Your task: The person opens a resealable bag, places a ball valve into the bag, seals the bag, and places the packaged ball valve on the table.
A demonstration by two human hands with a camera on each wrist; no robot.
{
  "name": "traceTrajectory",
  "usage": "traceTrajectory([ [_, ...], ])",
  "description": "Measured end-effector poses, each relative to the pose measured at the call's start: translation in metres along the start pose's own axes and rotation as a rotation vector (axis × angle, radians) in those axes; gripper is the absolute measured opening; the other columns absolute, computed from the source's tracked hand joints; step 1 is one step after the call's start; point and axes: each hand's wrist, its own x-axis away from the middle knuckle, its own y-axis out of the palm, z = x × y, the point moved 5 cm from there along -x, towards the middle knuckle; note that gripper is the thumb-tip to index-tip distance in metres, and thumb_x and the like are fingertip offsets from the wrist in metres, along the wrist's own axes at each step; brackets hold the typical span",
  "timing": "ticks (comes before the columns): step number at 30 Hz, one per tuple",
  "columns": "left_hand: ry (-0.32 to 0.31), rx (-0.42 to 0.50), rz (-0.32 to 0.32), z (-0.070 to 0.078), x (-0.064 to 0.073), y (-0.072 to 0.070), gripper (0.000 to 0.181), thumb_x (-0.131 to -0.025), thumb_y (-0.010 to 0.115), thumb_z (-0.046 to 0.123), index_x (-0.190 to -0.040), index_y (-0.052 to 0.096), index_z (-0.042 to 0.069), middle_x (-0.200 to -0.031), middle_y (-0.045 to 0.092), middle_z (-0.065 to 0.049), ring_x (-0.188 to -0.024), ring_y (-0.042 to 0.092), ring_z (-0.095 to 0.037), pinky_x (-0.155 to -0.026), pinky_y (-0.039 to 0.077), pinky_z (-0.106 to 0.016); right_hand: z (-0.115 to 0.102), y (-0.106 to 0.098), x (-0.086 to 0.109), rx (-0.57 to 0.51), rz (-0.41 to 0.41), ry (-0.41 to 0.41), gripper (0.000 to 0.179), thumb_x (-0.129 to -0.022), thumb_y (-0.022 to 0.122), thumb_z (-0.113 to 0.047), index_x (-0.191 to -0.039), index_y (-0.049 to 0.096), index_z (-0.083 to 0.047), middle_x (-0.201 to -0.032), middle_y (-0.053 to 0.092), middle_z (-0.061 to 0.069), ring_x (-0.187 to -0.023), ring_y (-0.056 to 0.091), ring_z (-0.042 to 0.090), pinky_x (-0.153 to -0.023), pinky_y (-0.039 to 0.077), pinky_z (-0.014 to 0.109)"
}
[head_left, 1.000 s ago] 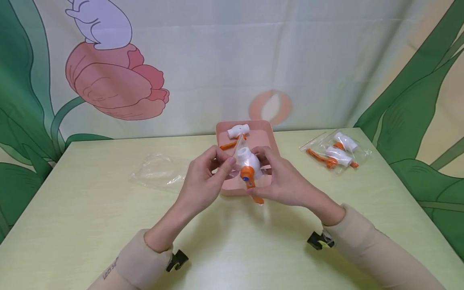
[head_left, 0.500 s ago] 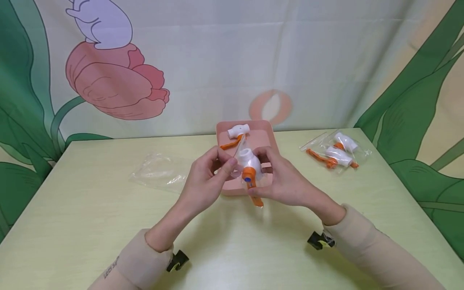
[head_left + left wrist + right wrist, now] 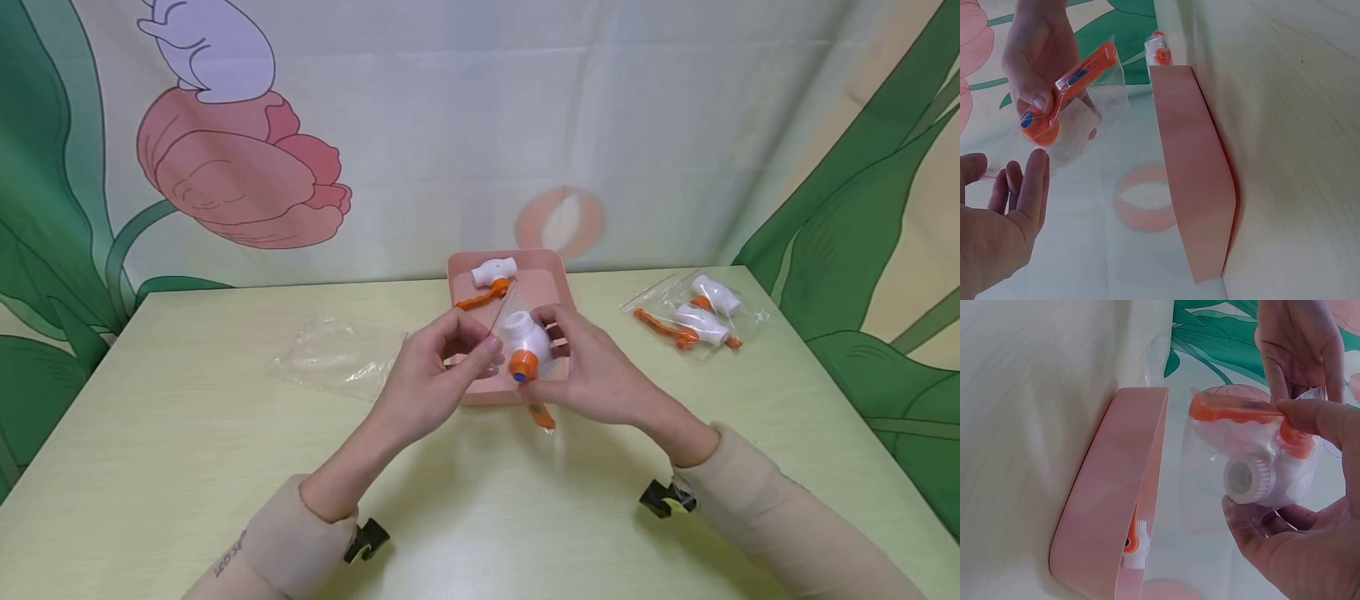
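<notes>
A white plastic ball valve (image 3: pixel 528 337) with an orange lever handle sits inside a clear plastic bag (image 3: pixel 1116 100). My right hand (image 3: pixel 592 371) grips this valve through the bag, thumb on the orange handle and fingers behind the white body. In the right wrist view, one ribbed white end (image 3: pixel 1247 478) of the valve faces the camera. My left hand (image 3: pixel 435 367) pinches the bag's edge between thumb and fingers, just left of the valve. Both hands are held over the near part of a pink tray (image 3: pixel 551 287). Another ball valve (image 3: pixel 493 272) lies unbagged at the tray's far left.
To the right, a clear bag (image 3: pixel 697 321) with white and orange valves lies near the table's back corner. A flattened clear bag (image 3: pixel 337 358) lies left of the tray. A printed cloth (image 3: pixel 450 150) hangs behind the table (image 3: pixel 187 433).
The right hand has shifted the bagged valve slightly rightward and tipped its orange handle. The left hand has moved slightly right, still pinching the bag, whose edge now stretches between them.
</notes>
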Motion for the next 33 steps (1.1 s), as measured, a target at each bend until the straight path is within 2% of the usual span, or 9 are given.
traceTrajectory([
  [8, -0.055, -0.174, -0.036, -0.006, 0.001, -0.007, 0.025, -0.103, 0.065, 0.025, -0.121, 0.062, 0.008, -0.107, 0.066, -0.006, -0.099, 0.063, -0.022, -0.088, 0.055, -0.04, 0.008, -0.005, 0.0, 0.068, 0.036, 0.055, 0.068, -0.082, 0.085, -0.015, -0.138, 0.047, -0.004, -0.13, 0.054, 0.008, -0.112, 0.057, 0.028, -0.097, 0.051, 0.043],
  [14, -0.085, -0.253, -0.089, -0.011, 0.004, -0.013, 0.023, -0.104, 0.064, 0.026, -0.12, 0.062, 0.01, -0.104, 0.065, -0.004, -0.098, 0.061, -0.019, -0.089, 0.053, -0.043, 0.018, -0.012, 0.004, 0.111, 0.07, 0.105, 0.072, -0.082, 0.085, -0.016, -0.141, 0.046, -0.002, -0.131, 0.054, 0.008, -0.111, 0.059, 0.028, -0.096, 0.052, 0.043],
  [21, -0.125, -0.336, -0.157, -0.015, 0.007, -0.025, 0.022, -0.103, 0.064, 0.026, -0.12, 0.062, 0.011, -0.111, 0.065, -0.001, -0.108, 0.06, -0.018, -0.091, 0.05, -0.041, 0.03, -0.028, 0.013, 0.182, 0.083, 0.143, 0.067, -0.083, 0.084, -0.016, -0.139, 0.049, -0.001, -0.13, 0.055, 0.01, -0.11, 0.058, 0.028, -0.095, 0.052, 0.046],
  [28, -0.12, -0.41, -0.193, -0.019, 0.006, -0.039, 0.023, -0.103, 0.065, 0.026, -0.119, 0.063, 0.011, -0.112, 0.066, 0.0, -0.11, 0.06, -0.019, -0.091, 0.048, -0.043, 0.045, -0.05, 0.03, 0.257, 0.086, 0.169, 0.065, -0.084, 0.083, -0.017, -0.137, 0.05, 0.002, -0.127, 0.058, 0.013, -0.107, 0.06, 0.03, -0.09, 0.053, 0.046],
  [33, -0.127, -0.481, -0.231, -0.022, 0.01, -0.046, 0.025, -0.102, 0.065, 0.027, -0.121, 0.065, 0.01, -0.117, 0.065, -0.002, -0.114, 0.058, -0.025, -0.096, 0.046, -0.048, 0.057, -0.066, 0.044, 0.294, 0.069, 0.168, 0.064, -0.083, 0.083, -0.016, -0.135, 0.051, 0.005, -0.119, 0.061, 0.014, -0.102, 0.06, 0.03, -0.083, 0.052, 0.043],
])
